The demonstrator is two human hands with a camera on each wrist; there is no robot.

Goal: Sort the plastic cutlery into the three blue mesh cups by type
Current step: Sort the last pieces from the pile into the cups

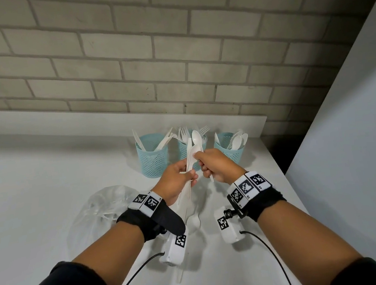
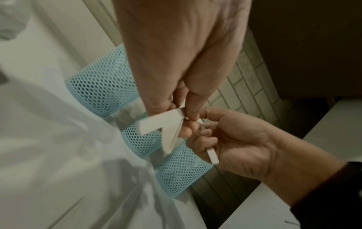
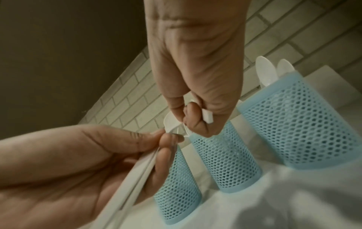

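Fingers of the left hand [image 1: 174, 179] curl round a bunch of thin white plastic cutlery [image 1: 188, 165]; right hand [image 1: 215, 165] pinches one white plastic spoon [image 1: 196, 139] by its handle — light, slick, bendy, so grip the stiff handle.

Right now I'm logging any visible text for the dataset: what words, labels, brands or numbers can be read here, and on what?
Readable words, brands, numbers: none.
Wrist bands and camera housings: black-and-white square code markers only; tiny characters beside them are too small to read.
Blue mesh cups and white cutlery: no print visible.
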